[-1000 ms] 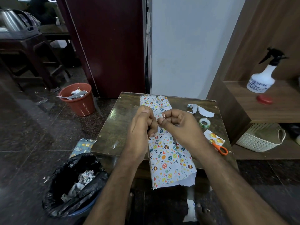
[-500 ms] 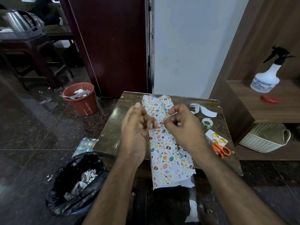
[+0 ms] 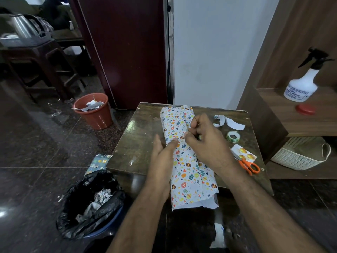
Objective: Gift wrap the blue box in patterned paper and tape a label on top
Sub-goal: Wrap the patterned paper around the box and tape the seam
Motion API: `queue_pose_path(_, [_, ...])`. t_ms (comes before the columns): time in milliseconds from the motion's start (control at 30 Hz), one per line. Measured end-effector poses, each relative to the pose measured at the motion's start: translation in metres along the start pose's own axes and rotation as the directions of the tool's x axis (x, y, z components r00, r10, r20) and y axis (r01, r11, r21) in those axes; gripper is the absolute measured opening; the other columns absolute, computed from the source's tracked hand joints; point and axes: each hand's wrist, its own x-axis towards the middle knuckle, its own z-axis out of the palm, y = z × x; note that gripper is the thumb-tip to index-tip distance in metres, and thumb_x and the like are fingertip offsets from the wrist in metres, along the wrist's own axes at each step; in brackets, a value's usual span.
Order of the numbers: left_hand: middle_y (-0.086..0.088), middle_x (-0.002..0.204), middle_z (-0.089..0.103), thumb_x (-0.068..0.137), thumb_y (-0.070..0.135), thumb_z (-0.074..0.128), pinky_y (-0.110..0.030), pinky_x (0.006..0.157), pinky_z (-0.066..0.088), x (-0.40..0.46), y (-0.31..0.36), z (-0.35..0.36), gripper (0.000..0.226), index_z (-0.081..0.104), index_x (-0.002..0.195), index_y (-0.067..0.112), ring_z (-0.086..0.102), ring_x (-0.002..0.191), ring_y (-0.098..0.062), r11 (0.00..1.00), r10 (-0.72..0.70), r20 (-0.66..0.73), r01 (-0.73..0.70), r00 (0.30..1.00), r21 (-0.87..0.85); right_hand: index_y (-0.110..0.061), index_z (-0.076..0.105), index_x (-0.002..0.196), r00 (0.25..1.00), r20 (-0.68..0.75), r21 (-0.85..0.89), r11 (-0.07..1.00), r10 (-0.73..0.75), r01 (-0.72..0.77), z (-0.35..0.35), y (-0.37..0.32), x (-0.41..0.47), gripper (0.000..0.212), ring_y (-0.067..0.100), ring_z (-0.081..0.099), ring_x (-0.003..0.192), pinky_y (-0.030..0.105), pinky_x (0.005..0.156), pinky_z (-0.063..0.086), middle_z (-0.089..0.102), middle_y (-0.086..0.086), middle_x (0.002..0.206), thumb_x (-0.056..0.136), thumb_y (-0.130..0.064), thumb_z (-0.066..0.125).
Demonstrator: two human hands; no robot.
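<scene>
The wrapped box point(image 3: 186, 161) is laid lengthwise from the table's point(image 3: 142, 143) far edge past its near edge; the flat left hand point(image 3: 162, 152) presses its left side, while the right hand point(image 3: 204, 139), above the seam, is seen pinching something small, seemingly a tape piece.

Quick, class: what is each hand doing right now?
Left hand: open, fingers pressing the wrapped box.
Right hand: fingers curled, pinching something too small to identify.
</scene>
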Motion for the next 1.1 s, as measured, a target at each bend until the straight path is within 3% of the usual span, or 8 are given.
queue_pose_path(133, [-0.019, 0.123, 0.073, 0.106, 0.023, 0.050, -0.052, 0.093, 0.057, -0.005, 0.001, 0.003, 0.031, 0.062, 0.134, 0.016, 0.071, 0.108, -0.037, 0.990, -0.092, 0.060, 0.098, 0.994, -0.099, -0.024, 0.047, 0.100, 1.000, -0.007, 0.043, 0.999, 0.030, -0.029, -0.001, 0.002, 0.000, 0.020, 0.005, 0.050, 0.061, 0.027, 0.059, 0.047, 0.066, 0.007, 0.084, 0.097, -0.016, 0.065])
queue_pose_path(300, [-0.010, 0.118, 0.076, 0.108, 0.020, 0.049, -0.056, 0.095, 0.059, -0.008, 0.000, -0.003, 0.031, 0.061, 0.133, 0.033, 0.073, 0.110, -0.036, 0.997, -0.036, 0.084, 0.031, 0.996, 0.064, -0.020, 0.057, 0.101, 0.993, -0.110, 0.009, 0.999, 0.039, -0.038, 0.005, -0.001, -0.005, 0.017, 0.004, 0.058, 0.071, 0.008, 0.060, 0.040, 0.068, -0.001, 0.082, 0.091, -0.013, 0.069])
queue_pose_path(500, [-0.003, 0.118, 0.076, 0.111, 0.016, 0.045, -0.045, 0.085, 0.062, -0.009, 0.001, -0.003, 0.040, 0.051, 0.137, 0.046, 0.075, 0.102, -0.026, 0.996, 0.043, 0.166, -0.056, 0.985, 0.075, -0.023, 0.061, 0.097, 0.993, -0.113, -0.106, 0.994, -0.044, 0.032, 0.005, -0.002, -0.003, 0.026, -0.006, 0.057, 0.094, 0.000, 0.076, 0.038, 0.062, -0.002, 0.105, 0.087, 0.000, 0.067])
queue_pose_path(600, [0.011, 0.109, 0.079, 0.109, 0.016, 0.050, -0.042, 0.082, 0.063, -0.010, 0.003, -0.004, 0.043, 0.044, 0.127, 0.055, 0.076, 0.102, -0.020, 0.999, 0.033, 0.174, -0.039, 0.984, 0.027, -0.025, 0.064, 0.106, 0.993, -0.118, -0.116, 0.993, -0.011, -0.003, 0.003, -0.003, -0.004, 0.026, -0.008, 0.052, 0.097, -0.004, 0.076, 0.035, 0.053, -0.001, 0.118, 0.092, -0.003, 0.065])
queue_pose_path(700, [0.006, 0.107, 0.079, 0.108, 0.016, 0.054, -0.046, 0.079, 0.065, -0.012, 0.003, -0.002, 0.038, 0.050, 0.123, 0.050, 0.077, 0.100, -0.025, 0.999, 0.002, 0.157, 0.006, 0.988, -0.049, -0.023, 0.062, 0.122, 0.993, -0.106, -0.102, 0.992, 0.060, -0.071, -0.005, -0.002, -0.016, 0.027, -0.010, 0.047, 0.101, -0.009, 0.078, 0.030, 0.039, -0.002, 0.131, 0.097, -0.020, 0.070])
queue_pose_path(833, [-0.003, 0.116, 0.077, 0.108, 0.019, 0.053, -0.047, 0.076, 0.064, -0.011, -0.003, -0.001, 0.035, 0.050, 0.139, 0.035, 0.077, 0.101, -0.030, 0.998, 0.007, 0.087, -0.002, 0.996, -0.065, -0.038, 0.052, 0.142, 0.990, 0.041, -0.132, 0.983, 0.134, -0.128, -0.014, 0.000, -0.049, 0.047, -0.003, 0.045, 0.116, -0.001, 0.079, 0.030, 0.043, -0.012, 0.135, 0.097, -0.049, 0.062])
queue_pose_path(1000, [-0.006, 0.126, 0.074, 0.108, 0.018, 0.053, -0.048, 0.082, 0.064, 0.001, 0.000, -0.005, 0.033, 0.050, 0.139, 0.030, 0.075, 0.107, -0.031, 0.998, -0.005, 0.120, 0.013, 0.993, -0.067, -0.043, 0.048, 0.148, 0.988, 0.058, -0.089, 0.987, 0.143, -0.138, -0.006, 0.003, -0.041, 0.054, -0.007, 0.042, 0.120, 0.000, 0.086, 0.030, 0.052, -0.014, 0.142, 0.097, -0.044, 0.066])
queue_pose_path(1100, [-0.008, 0.127, 0.073, 0.101, 0.017, 0.066, -0.050, 0.085, 0.063, 0.013, 0.008, -0.009, 0.042, 0.051, 0.140, 0.024, 0.075, 0.108, -0.030, 0.999, -0.004, 0.085, 0.008, 0.996, -0.051, -0.041, 0.047, 0.149, 0.980, 0.054, 0.027, 0.981, 0.189, -0.191, -0.002, 0.004, -0.023, 0.059, 0.002, 0.047, 0.131, 0.022, 0.103, 0.043, 0.051, -0.012, 0.149, 0.095, -0.042, 0.070])
